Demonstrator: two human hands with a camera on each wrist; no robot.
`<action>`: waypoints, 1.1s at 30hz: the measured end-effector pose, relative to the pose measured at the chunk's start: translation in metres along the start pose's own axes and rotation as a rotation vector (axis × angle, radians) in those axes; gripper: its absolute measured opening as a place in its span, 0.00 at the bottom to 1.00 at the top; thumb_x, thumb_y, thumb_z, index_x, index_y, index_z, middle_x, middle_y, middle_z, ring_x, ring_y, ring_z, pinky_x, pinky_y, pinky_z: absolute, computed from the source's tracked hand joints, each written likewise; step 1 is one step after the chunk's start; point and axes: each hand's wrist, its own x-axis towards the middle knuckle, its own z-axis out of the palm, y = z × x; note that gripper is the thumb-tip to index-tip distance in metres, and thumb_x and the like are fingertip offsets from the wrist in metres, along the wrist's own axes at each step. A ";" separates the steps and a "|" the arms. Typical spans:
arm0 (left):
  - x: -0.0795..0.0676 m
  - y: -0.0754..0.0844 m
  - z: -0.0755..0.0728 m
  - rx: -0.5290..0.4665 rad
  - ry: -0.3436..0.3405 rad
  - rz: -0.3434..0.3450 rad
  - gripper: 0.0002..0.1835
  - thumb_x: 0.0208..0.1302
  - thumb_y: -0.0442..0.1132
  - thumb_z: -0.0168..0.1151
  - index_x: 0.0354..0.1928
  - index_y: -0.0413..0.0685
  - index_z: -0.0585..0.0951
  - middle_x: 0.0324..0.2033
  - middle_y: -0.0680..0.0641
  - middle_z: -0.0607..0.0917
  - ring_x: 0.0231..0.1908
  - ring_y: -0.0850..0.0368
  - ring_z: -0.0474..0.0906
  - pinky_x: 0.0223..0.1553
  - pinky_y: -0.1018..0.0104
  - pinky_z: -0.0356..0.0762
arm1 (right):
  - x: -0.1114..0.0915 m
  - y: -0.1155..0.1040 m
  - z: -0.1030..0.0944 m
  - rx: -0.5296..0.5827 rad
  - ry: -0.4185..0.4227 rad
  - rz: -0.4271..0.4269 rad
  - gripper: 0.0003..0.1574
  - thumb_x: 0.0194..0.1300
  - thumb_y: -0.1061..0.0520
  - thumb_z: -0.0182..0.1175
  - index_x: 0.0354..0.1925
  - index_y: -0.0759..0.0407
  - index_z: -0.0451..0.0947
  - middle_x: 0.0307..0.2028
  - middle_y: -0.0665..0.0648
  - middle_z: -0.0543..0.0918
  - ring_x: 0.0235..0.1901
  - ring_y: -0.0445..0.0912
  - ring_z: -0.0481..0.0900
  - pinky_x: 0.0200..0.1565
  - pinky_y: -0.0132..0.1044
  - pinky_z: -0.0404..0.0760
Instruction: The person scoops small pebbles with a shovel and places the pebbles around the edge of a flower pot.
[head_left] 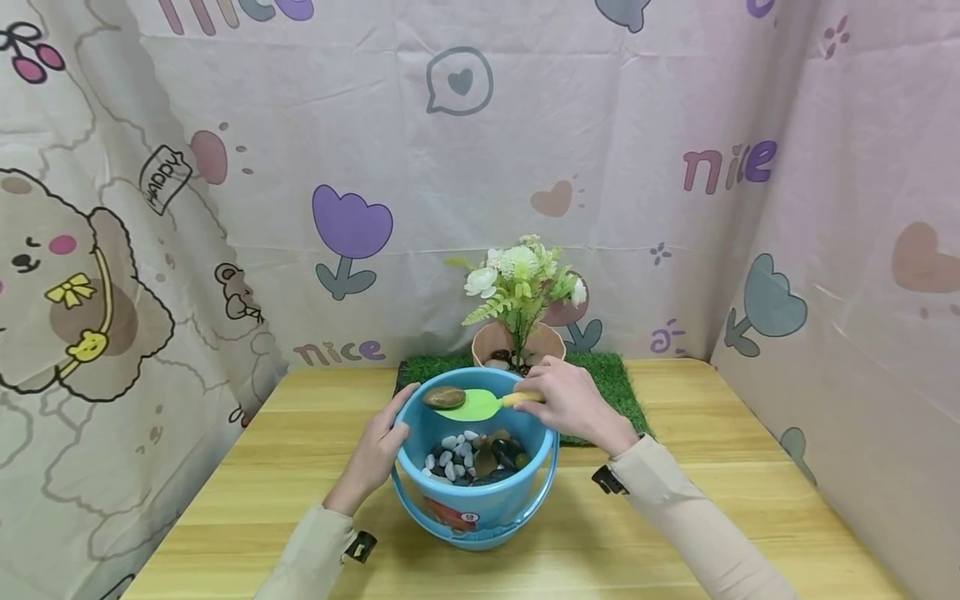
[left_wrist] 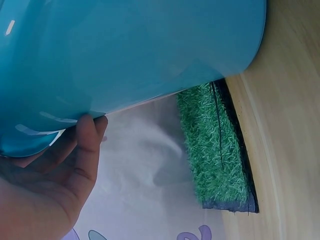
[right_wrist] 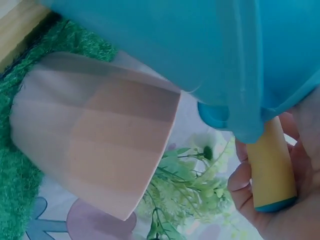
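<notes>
A blue bucket (head_left: pixel 480 500) stands on the table with white, grey and dark pebbles (head_left: pixel 457 458) in its bottom. My left hand (head_left: pixel 378 450) grips the bucket's left rim, thumb at the edge and fingers along the outer wall, as the left wrist view shows. In my right hand (head_left: pixel 566 400) is the yellow handle (right_wrist: pixel 272 167) of a small garden trowel, its fingers curled round it. The trowel's green blade (head_left: pixel 476 406) is held level over the bucket's mouth. A smooth brown stone (head_left: pixel 445 397) lies on the blade near its tip.
Behind the bucket, a pink pot (right_wrist: pixel 100 130) with white flowers and green leaves (head_left: pixel 517 283) stands on a mat of artificial grass (head_left: pixel 607 392). More stones lie in that pot. The bucket's handle (head_left: pixel 551 479) hangs down its front. Printed cloth surrounds the wooden table (head_left: pixel 712 500).
</notes>
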 end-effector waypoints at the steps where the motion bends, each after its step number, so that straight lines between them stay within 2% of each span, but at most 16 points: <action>1: 0.000 0.000 0.000 -0.002 0.001 -0.001 0.34 0.63 0.31 0.42 0.74 0.47 0.61 0.68 0.38 0.70 0.58 0.39 0.76 0.47 0.54 0.81 | -0.001 0.000 -0.001 0.003 0.001 0.003 0.11 0.59 0.45 0.68 0.41 0.42 0.89 0.34 0.41 0.85 0.32 0.38 0.71 0.28 0.27 0.67; 6: 0.001 0.000 0.001 -0.016 0.005 -0.005 0.35 0.62 0.31 0.42 0.74 0.47 0.61 0.66 0.37 0.72 0.56 0.39 0.78 0.44 0.57 0.82 | -0.003 0.002 -0.007 0.020 0.032 0.003 0.12 0.56 0.46 0.70 0.40 0.44 0.89 0.34 0.43 0.86 0.30 0.39 0.69 0.27 0.28 0.65; 13: 0.000 0.000 0.002 -0.022 0.010 -0.006 0.35 0.61 0.31 0.42 0.74 0.46 0.61 0.65 0.36 0.73 0.57 0.37 0.77 0.46 0.50 0.83 | -0.006 0.012 -0.018 0.007 0.064 0.012 0.14 0.55 0.46 0.71 0.41 0.46 0.89 0.32 0.44 0.85 0.30 0.38 0.70 0.27 0.28 0.66; 20: -0.001 0.002 0.002 -0.028 0.011 -0.012 0.35 0.60 0.32 0.42 0.74 0.46 0.61 0.65 0.36 0.73 0.58 0.36 0.77 0.47 0.47 0.82 | -0.007 0.023 -0.032 -0.002 0.081 0.067 0.14 0.55 0.46 0.71 0.40 0.47 0.89 0.34 0.46 0.86 0.33 0.40 0.74 0.28 0.30 0.70; 24: -0.001 0.001 0.002 -0.032 0.012 -0.024 0.35 0.61 0.32 0.42 0.74 0.48 0.61 0.65 0.36 0.73 0.58 0.36 0.76 0.47 0.46 0.82 | -0.004 0.029 -0.037 -0.027 0.080 0.092 0.14 0.56 0.46 0.71 0.40 0.47 0.89 0.33 0.46 0.86 0.31 0.41 0.73 0.27 0.32 0.69; 33: -0.001 0.001 0.003 -0.041 0.016 -0.023 0.35 0.61 0.32 0.42 0.74 0.49 0.61 0.66 0.37 0.72 0.59 0.36 0.76 0.49 0.45 0.81 | 0.000 0.044 -0.037 -0.045 0.048 0.208 0.13 0.57 0.46 0.70 0.40 0.47 0.89 0.32 0.47 0.85 0.30 0.42 0.72 0.27 0.34 0.68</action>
